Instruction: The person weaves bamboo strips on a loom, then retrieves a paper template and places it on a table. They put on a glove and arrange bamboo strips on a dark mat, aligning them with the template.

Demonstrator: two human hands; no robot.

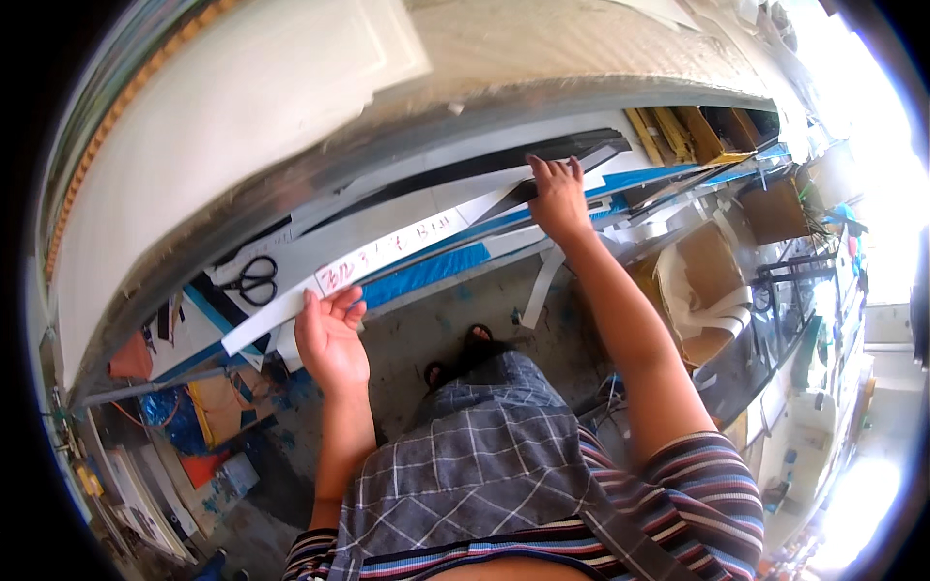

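A long white strip (412, 240) with red handwriting runs slantwise across the lower shelf of the bench. My left hand (331, 341) is closed on its near-left part, thumb on top and fingers curled below the edge. Toward the strip's far right end, my right hand (560, 205) pinches a narrow black strip (504, 201) that lies along the white one. The exact grip there is partly hidden by the fingers. Behind both hands lies a bundle of long black strips (455, 167). Black-handled scissors (254, 282) rest to the left of my left hand.
Above the shelf, the bench top (542, 58) overhangs with a curved-looking front edge. Blue material (426, 274) lines the shelf's near edge. An open cardboard box (705, 281) with white strips stands at right. A wooden box (722, 136) sits at the shelf's right end.
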